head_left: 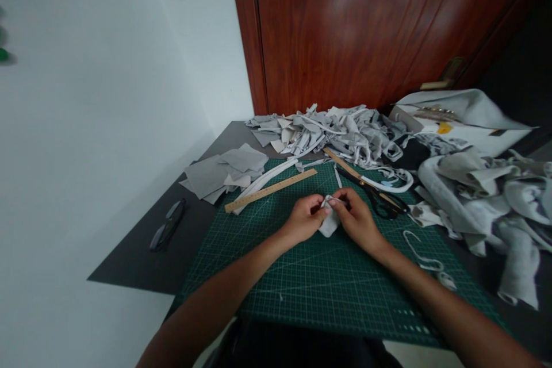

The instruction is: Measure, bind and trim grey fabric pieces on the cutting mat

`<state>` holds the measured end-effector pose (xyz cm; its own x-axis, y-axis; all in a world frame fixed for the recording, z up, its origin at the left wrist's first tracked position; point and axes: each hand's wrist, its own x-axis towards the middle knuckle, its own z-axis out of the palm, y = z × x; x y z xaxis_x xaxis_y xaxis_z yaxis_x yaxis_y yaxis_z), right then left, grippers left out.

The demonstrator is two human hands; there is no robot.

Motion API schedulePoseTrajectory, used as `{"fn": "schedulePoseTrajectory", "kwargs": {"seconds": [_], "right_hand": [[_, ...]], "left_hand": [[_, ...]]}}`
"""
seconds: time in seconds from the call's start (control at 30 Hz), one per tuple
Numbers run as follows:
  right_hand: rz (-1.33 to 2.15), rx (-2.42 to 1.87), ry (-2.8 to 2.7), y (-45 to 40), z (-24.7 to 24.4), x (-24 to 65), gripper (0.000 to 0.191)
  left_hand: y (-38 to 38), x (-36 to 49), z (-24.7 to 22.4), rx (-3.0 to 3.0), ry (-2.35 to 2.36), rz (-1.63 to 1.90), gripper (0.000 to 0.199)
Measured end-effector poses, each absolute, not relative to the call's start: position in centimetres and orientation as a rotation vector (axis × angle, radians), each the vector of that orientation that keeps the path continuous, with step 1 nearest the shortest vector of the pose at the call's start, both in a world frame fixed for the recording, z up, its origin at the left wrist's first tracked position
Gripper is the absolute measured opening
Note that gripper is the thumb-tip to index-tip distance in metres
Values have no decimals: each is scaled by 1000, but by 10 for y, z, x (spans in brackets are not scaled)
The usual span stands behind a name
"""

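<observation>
A small folded piece of light grey fabric (330, 224) is held between my two hands above a green cutting mat (297, 282). My left hand (307, 218) pinches its upper left side with thumb and fingers. At its upper right, my right hand (354, 215) grips it the same way, both thumbs close together at the top edge. Part of the cloth is hidden by the fingers. Just beyond my right hand lie black-handled scissors (383, 201). A wooden ruler (271, 190) rests on the mat beyond my left hand.
Grey fabric scraps (345, 129) are heaped at the back, flat grey pieces (224, 169) lie left, and rolled cloth (487, 201) is piled right. Glasses (168, 224) lie on the dark table's left. A white box (457, 126) stands back right, before a wooden door (357, 29).
</observation>
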<state>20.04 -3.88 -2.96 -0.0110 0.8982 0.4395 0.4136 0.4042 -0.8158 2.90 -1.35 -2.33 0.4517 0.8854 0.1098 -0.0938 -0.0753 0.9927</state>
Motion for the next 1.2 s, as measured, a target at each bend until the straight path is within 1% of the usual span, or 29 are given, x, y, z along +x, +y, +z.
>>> {"fn": "schedulePoseTrajectory", "kwargs": {"seconds": [0.1, 0.17, 0.27, 0.4, 0.5, 0.53, 0.67, 0.83, 0.97, 1.03, 1.07, 1.13, 1.2], "right_hand": [[530, -1147, -1560, -41, -28, 200, 21], [490, -1151, -1525, -41, -28, 199, 22], [553, -1160, -1433, -39, -29, 198, 27], [796, -1115, -1301, -35, -26, 195, 41], [892, -1120, -1268, -31, -23, 195, 53], [916, -1133, -1269, -30, -22, 196, 54], [1008, -1186, -1306, -31, -26, 199, 46], [985, -1160, -1327, -36, -30, 197, 45], [1010, -1153, -1286, -39, -25, 192, 49], [1051, -1099, -1230, -39, -23, 190, 53], [1055, -1082, -1212, -39, -22, 189, 56], [1023, -1092, -1216, -38, -23, 188, 60], [994, -1127, -1269, -36, -25, 189, 60]], "left_hand": [[-15, 29, -27, 1422, 682, 802, 41], [-14, 29, -30, 1424, 701, 698, 44], [-7, 24, -32, 1447, 777, 654, 42], [-2, 15, -28, 1532, 842, 680, 35], [-4, 13, -24, 1602, 878, 676, 32], [-5, 13, -23, 1604, 890, 672, 31], [-8, 16, -20, 1564, 889, 625, 35], [-10, 14, -18, 1649, 827, 648, 47], [-3, 9, -14, 1693, 872, 808, 45], [8, 1, -7, 1713, 1006, 1026, 43], [15, -6, -3, 1687, 1163, 1204, 41], [32, -25, 7, 1628, 1322, 1387, 37], [49, -53, 17, 1546, 1489, 1570, 29]]}}
